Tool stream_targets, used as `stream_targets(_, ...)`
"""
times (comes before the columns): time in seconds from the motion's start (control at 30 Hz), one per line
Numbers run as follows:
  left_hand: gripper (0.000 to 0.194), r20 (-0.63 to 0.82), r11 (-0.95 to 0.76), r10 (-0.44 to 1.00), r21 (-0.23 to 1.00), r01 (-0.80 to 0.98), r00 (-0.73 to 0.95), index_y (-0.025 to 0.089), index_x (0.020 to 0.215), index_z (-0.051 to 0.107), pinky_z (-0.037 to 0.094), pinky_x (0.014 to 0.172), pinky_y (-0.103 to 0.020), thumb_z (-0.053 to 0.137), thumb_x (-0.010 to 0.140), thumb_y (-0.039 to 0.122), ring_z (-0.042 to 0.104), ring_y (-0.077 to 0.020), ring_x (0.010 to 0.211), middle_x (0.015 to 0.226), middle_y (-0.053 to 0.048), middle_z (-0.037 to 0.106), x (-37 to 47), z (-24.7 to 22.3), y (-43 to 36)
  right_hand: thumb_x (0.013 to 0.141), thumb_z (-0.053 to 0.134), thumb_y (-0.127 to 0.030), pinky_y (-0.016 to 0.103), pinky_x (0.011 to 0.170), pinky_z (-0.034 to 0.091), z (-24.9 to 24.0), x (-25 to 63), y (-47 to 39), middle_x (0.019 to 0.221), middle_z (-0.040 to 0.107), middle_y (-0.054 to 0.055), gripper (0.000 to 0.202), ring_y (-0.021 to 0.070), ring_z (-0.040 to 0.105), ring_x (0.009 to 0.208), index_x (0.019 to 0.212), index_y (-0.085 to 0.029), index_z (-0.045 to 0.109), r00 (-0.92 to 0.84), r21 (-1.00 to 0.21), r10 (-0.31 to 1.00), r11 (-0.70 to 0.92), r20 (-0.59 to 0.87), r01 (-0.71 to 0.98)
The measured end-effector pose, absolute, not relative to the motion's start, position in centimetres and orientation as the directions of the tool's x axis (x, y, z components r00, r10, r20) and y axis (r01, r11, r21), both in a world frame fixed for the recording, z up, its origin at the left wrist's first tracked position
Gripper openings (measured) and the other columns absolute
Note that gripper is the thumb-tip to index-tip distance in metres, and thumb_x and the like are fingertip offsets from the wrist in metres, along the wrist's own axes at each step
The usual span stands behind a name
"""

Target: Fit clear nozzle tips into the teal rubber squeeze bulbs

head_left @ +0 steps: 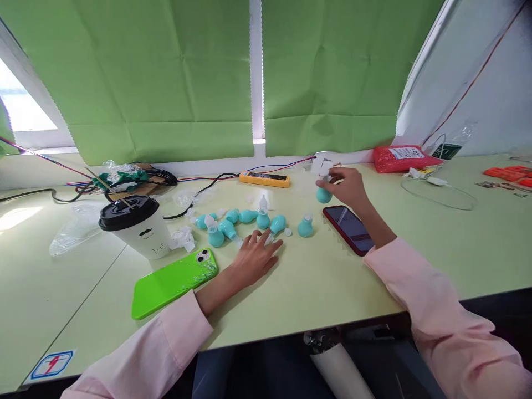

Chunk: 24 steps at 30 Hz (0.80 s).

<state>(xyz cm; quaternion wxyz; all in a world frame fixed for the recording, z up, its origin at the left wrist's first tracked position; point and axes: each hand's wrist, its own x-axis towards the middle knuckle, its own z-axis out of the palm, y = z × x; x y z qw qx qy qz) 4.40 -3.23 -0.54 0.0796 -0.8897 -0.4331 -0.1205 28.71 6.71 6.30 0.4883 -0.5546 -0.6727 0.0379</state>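
My right hand (348, 187) pinches the pale upper part of a turquoise squeeze bulb (323, 195), held upright above or on the table's far side. My left hand (256, 257) lies palm down on the table with its fingers spread. Its fingertips reach the clear nozzle of a turquoise bulb lying on its side (278, 223); whether they touch it I cannot tell. Several similar bulbs lie in a loose group beyond this hand. One with a clear pointed nozzle (263, 219) stands upright among them. Another upright bulb (305, 226) stands between my hands, near a small white cap (287, 231).
A green phone case (174, 281) and a lidded paper cup (143, 235) are on the left. A dark-red-edged phone (349, 228) lies under my right forearm. Farther back are a yellow device (264, 179), black cables, a red package (405, 159) and a white cable (440, 205).
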Motion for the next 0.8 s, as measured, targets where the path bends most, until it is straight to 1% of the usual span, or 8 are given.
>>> stream_targets(0.1,0.032,0.222,-0.575,0.783,-0.095,0.813,0.58,0.024,0.113,0.043,0.044,0.075,-0.035,0.036,0.082,0.027,0.044,-0.0229,0.099,0.117,-0.008,0.044,4.3,-0.7,-3.1,0.059,0.058,-0.032,0.027,0.06,0.043,4.3,29.0,8.6,0.076,0.061,0.004,0.026,0.0146,0.056,0.063,0.079,-0.015,0.059,0.038,-0.501,0.889,0.222,0.456,0.836)
stream_targets(0.33,0.029,0.188,-0.558,0.809,-0.053,0.828,0.557,0.022,0.109,0.044,0.045,0.069,-0.03,0.034,0.082,0.022,0.046,-0.0202,0.097,0.11,-0.007,0.048,4.1,-0.7,-2.9,0.055,0.061,-0.029,0.025,0.056,0.041,2.7,28.0,8.9,0.069,0.06,0.003,0.024,0.015,0.054,0.063,0.075,-0.016,0.057,-0.043,-0.407,0.941,0.187,0.337,0.894)
stream_targets(0.4,0.029,0.202,-0.55,0.813,-0.042,0.834,0.546,0.021,0.108,0.045,0.045,0.069,-0.03,0.033,0.082,0.024,0.047,-0.0201,0.096,0.108,-0.007,0.05,4.1,-0.9,-2.9,0.055,0.061,-0.03,0.028,0.06,0.042,3.2,27.6,8.3,0.076,0.06,0.005,0.03,0.0188,0.055,0.071,0.082,-0.017,0.057,-0.049,-0.375,0.944,0.177,0.326,0.91)
stream_targets(0.5,0.03,0.235,-0.539,0.813,-0.041,0.841,0.533,0.02,0.108,0.045,0.044,0.069,-0.03,0.033,0.082,0.028,0.048,-0.0204,0.093,0.104,-0.007,0.052,4.1,-0.8,-3.0,0.059,0.06,-0.034,0.037,0.067,0.041,5.0,26.3,6.8,0.098,0.056,0.011,0.049,0.0273,0.051,0.088,0.103,-0.018,0.049,-0.039,-0.314,0.918,0.174,0.394,0.933)
stream_targets(0.57,0.03,0.254,-0.523,0.815,-0.066,0.85,0.521,0.019,0.106,0.047,0.044,0.068,-0.031,0.031,0.082,0.027,0.048,-0.0212,0.092,0.101,-0.008,0.053,4.0,-0.5,-2.9,0.064,0.056,-0.034,0.04,0.071,0.041,6.4,24.8,5.7,0.112,0.047,0.014,0.053,0.0301,0.046,0.098,0.112,-0.017,0.042,-0.051,-0.218,0.794,0.228,0.606,0.949)
stream_targets(0.63,0.028,0.26,-0.485,0.829,-0.106,0.868,0.495,0.018,0.099,0.051,0.043,0.066,-0.032,0.03,0.082,0.025,0.048,-0.0223,0.089,0.094,-0.009,0.055,3.7,0.1,-2.8,0.071,0.05,-0.028,0.036,0.076,0.04,7.7,23.1,4.8,0.111,0.049,0.012,0.041,0.0258,0.046,0.099,0.109,-0.015,0.044,-0.172,-0.154,0.668,0.399,0.724,0.904)
stream_targets(0.7,0.027,0.26,-0.436,0.85,-0.143,0.889,0.458,0.015,0.09,0.055,0.041,0.064,-0.032,0.03,0.082,0.022,0.048,-0.0232,0.087,0.084,-0.01,0.057,3.3,0.6,-2.6,0.076,0.043,-0.023,0.031,0.076,0.041,8.5,21.2,4.1,0.096,0.057,0.007,0.024,0.0186,0.053,0.086,0.098,-0.015,0.05,-0.337,-0.135,0.608,0.598,0.719,0.79)
stream_targets(0.8,0.025,0.268,-0.397,0.861,-0.177,0.901,0.432,0.013,0.082,0.056,0.041,0.061,-0.03,0.032,0.08,0.019,0.049,-0.024,0.085,0.077,-0.01,0.056,2.9,1.1,-2.5,0.078,0.04,-0.019,0.027,0.073,0.041,8.4,18.3,3.4,0.087,0.06,0.006,0.018,0.0155,0.055,0.08,0.087,-0.014,0.054,-0.447,-0.119,0.544,0.719,0.71,0.685)
